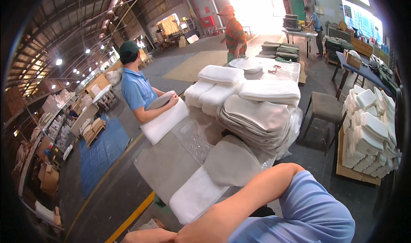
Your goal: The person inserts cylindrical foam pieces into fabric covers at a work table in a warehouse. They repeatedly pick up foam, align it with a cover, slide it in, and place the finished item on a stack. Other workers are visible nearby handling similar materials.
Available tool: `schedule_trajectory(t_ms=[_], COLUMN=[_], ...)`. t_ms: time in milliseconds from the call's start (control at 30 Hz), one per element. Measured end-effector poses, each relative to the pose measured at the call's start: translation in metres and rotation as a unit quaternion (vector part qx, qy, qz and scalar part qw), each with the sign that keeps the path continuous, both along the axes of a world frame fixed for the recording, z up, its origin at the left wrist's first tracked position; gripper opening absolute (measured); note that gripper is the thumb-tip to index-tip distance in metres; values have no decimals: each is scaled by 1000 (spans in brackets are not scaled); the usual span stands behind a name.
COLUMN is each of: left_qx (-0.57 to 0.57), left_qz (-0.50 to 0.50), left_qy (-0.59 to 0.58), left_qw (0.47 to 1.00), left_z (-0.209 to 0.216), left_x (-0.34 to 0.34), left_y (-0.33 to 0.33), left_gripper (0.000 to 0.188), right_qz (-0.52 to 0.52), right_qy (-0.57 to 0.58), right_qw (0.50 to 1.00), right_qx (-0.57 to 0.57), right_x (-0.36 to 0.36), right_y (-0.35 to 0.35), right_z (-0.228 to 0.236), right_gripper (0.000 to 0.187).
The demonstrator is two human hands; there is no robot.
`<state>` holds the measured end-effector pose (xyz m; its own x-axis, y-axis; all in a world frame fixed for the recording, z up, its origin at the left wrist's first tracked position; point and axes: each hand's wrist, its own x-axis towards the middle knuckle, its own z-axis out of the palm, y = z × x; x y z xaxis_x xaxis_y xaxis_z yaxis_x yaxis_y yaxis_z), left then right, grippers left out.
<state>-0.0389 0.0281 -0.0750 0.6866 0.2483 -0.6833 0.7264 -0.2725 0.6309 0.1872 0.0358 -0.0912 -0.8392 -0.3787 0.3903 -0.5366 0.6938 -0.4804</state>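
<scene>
Nearest, the right arm folds across the bottom of the view, its right hand [199,230] by the other forearm [147,236]; I can't tell whether its grip is closed on anything. The left hand is out of sight. Just beyond, a grey pad [233,161] lies partly over a white pad [199,194] at the worktop's [158,161] near edge: that pair looks laid together. The left corner is bare, giving some room; clear film [190,138] lies further in. Along the left edge, a co-worker [141,87] has another grey pad over white. Towards the right edge, a thick grey pile [257,119] and, behind it, white pads [220,76] suggest plenty remains. A chair [323,108] limits room beyond that side.
</scene>
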Motion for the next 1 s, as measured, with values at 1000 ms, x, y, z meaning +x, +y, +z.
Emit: schedule_trajectory(t_ms=[1000], left_qx=[77], left_qz=[476], left_qy=[-261], left_qw=[836], left_z=[-160], left_x=[-34], left_y=[1], left_gripper=[56], right_qz=[-423], right_qy=[-296], right_qw=[759], right_qx=[-396], right_x=[141], right_y=[-14], right_z=[-242], right_gripper=[58])
